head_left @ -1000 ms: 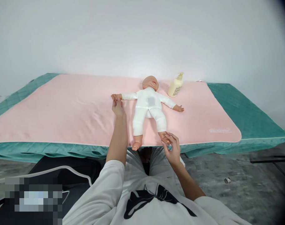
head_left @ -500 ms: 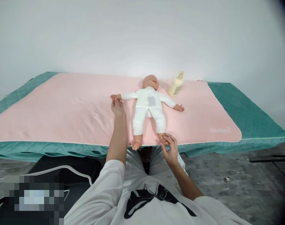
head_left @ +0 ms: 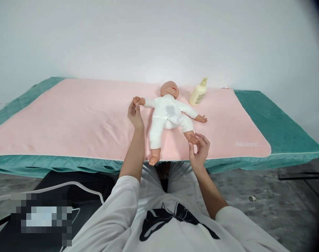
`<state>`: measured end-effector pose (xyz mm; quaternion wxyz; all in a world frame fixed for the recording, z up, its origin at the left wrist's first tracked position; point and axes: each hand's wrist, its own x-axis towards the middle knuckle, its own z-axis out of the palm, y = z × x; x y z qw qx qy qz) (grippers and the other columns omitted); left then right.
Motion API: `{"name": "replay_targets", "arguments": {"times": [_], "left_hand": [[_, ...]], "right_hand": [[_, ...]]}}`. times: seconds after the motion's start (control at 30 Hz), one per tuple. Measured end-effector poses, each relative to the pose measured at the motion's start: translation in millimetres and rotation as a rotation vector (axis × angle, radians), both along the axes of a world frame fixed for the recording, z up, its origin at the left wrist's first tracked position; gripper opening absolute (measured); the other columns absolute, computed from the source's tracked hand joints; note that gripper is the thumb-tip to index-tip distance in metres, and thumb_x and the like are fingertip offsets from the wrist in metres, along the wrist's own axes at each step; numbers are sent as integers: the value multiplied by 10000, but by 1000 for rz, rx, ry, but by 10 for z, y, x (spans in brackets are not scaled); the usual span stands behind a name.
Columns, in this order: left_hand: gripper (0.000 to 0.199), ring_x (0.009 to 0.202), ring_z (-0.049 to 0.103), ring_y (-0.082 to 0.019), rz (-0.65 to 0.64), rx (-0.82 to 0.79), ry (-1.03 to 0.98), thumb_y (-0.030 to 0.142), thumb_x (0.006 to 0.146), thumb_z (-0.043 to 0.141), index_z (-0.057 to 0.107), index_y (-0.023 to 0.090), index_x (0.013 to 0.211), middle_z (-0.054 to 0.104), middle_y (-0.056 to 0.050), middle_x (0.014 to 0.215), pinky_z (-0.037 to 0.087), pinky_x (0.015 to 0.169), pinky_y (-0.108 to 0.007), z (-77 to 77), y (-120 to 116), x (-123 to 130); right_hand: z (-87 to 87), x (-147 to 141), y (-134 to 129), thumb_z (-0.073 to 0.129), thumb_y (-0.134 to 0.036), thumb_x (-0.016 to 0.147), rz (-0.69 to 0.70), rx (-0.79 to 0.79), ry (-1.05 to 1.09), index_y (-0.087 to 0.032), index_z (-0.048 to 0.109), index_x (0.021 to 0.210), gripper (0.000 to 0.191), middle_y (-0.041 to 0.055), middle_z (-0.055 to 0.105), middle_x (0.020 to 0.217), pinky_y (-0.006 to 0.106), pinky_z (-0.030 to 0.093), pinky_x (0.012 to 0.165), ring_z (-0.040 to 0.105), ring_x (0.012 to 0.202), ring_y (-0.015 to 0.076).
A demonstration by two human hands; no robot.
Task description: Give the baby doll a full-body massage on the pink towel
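Note:
A baby doll (head_left: pixel 166 113) in a white suit lies on its back on a pink mat (head_left: pixel 70 122), its head toward the wall. My left hand (head_left: pixel 135 113) pinches the doll's hand at the left, and that arm is lifted and bent. My right hand (head_left: pixel 199 150) has its thumb and fingers closed on the doll's foot at the right, with that leg raised and swung outward. The doll's other leg lies straight, its foot at the mat's front edge. Behind the doll's free arm stands a cream pump bottle (head_left: pixel 198 93).
A green cover (head_left: pixel 277 126) shows on the table at both sides of the mat. The pale wall (head_left: pixel 149 38) rises behind. Below left are a black chair (head_left: pixel 88 190) and a white cable (head_left: pixel 70 183). Black metal legs (head_left: pixel 303 176) stand at the right.
The doll's held foot has moved up and to the right with my right hand. Its held arm has moved in toward the body and bent with my left hand.

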<state>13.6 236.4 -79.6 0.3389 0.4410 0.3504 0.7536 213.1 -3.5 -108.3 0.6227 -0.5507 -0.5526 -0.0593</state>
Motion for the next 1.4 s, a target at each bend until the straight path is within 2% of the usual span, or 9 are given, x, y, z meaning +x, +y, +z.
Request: {"name": "replay_targets", "arguments": {"times": [0.23, 0.4, 0.53, 0.7, 0.8, 1.0, 1.17, 1.27, 1.4], "left_hand": [[443, 1208, 630, -251, -46, 75, 247, 487, 827, 727, 709, 199, 1163, 697, -111, 1232, 453, 1116, -444, -31, -136, 127], [372, 1160, 632, -242, -62, 228, 510, 486, 805, 748, 747, 254, 1096, 734, -81, 1151, 467, 1090, -474, -70, -86, 145], [317, 1129, 626, -237, -111, 275, 566, 380, 784, 789, 755, 273, 1082, 744, -77, 1135, 460, 1071, -496, -59, -61, 133], [362, 1188, 597, -261, -309, 163, 483, 255, 662, 879, 778, 305, 1006, 745, -58, 1138, 381, 1140, -520, 7, -99, 134], [389, 1236, 560, -272, -357, 104, 441, 195, 617, 897, 783, 300, 975, 745, -60, 1142, 332, 1176, -538, 41, -128, 133], [373, 1242, 563, -258, -327, 89, 395, 232, 625, 900, 781, 289, 974, 743, -65, 1143, 350, 1181, -520, 11, -117, 115], [359, 1205, 615, -247, -221, 24, 221, 368, 712, 843, 773, 238, 1039, 732, -78, 1159, 406, 1153, -470, 4, -67, 58], [387, 1206, 631, -255, -244, -16, 116, 422, 788, 772, 752, 215, 1114, 724, -88, 1191, 428, 1134, -455, 49, -74, 31], [397, 1241, 619, -257, -262, -44, -4, 436, 792, 767, 738, 220, 1124, 716, -67, 1213, 433, 1134, -430, 111, -111, 26]], "right_hand": [[194, 25, 352, 563, -256, 946, 57, 54, -93, -269, 503, 1306, 366, 111, 567, 1250, 494, 592, 992, 598, 1246, 247], [252, 15, 518, 567, -229, 945, 68, 87, -133, -262, 528, 1287, 346, 106, 611, 1210, 473, 580, 995, 610, 1208, 229], [260, -1, 596, 563, -251, 948, 57, 75, -117, -257, 533, 1279, 332, 99, 623, 1190, 468, 577, 991, 605, 1201, 227], [261, -40, 614, 543, -297, 960, 28, 38, -118, -240, 549, 1245, 291, 108, 625, 1177, 479, 565, 1011, 612, 1195, 234], [252, -60, 591, 534, -301, 964, 51, 29, -108, -240, 532, 1255, 297, 118, 613, 1198, 483, 574, 1005, 603, 1220, 240], [238, -53, 524, 555, -264, 952, 53, 55, -133, -242, 530, 1234, 285, 113, 621, 1165, 487, 586, 998, 612, 1209, 234], [239, -22, 421, 579, -235, 936, 91, 79, -123, -252, 539, 1244, 311, 99, 620, 1166, 489, 586, 1003, 615, 1204, 232], [232, -18, 321, 588, -223, 929, 100, 66, -112, -258, 538, 1247, 323, 99, 620, 1172, 497, 591, 995, 620, 1208, 236], [195, -23, 164, 589, -217, 927, 83, 13, -138, -251, 547, 1211, 290, 101, 626, 1152, 512, 600, 987, 635, 1193, 242]]}}
